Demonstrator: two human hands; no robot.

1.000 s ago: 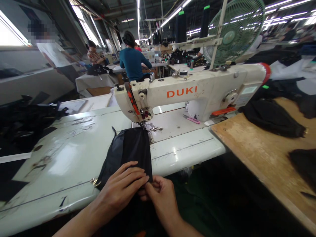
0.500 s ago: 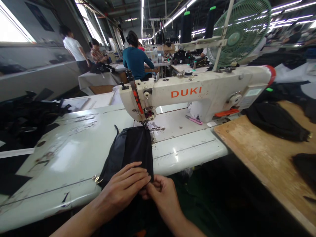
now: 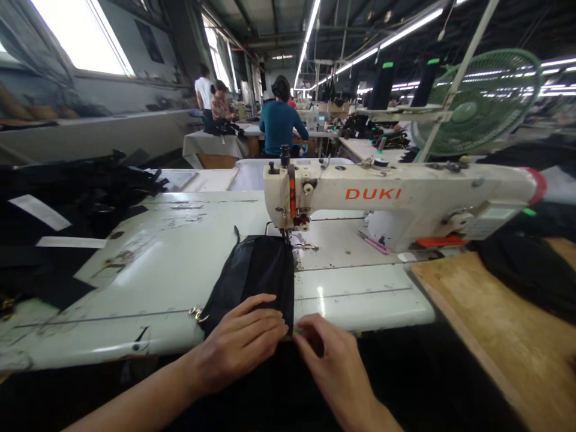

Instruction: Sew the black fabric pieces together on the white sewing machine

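A black fabric piece (image 3: 265, 270) lies on the sewing machine table (image 3: 180, 258), its far right corner under the presser foot and needle area of the white sewing machine (image 3: 342, 195). A gold metal clasp (image 3: 198, 314) sticks out at its near left corner. My left hand (image 3: 245, 336) rests flat on the near part of the fabric, fingers stretched out together. At the near right edge, my right hand (image 3: 333, 354) pinches the fabric between thumb and fingertips. The fabric's nearest part drops past the table edge into dark shadow.
Pink-handled thread snips (image 3: 374, 242) lie on the machine bed. Black fabric scraps (image 3: 67, 216) with white strips are piled at left. A wooden board (image 3: 486, 312) with black pieces stands at right, a green fan (image 3: 477, 102) behind. Several people sit or stand farther back.
The camera view has turned, so the machine and fabric appear farther right. My right hand's fingers have shifted apart from my left fingertips, along the fabric's right edge. The left hand still lies on the fabric.
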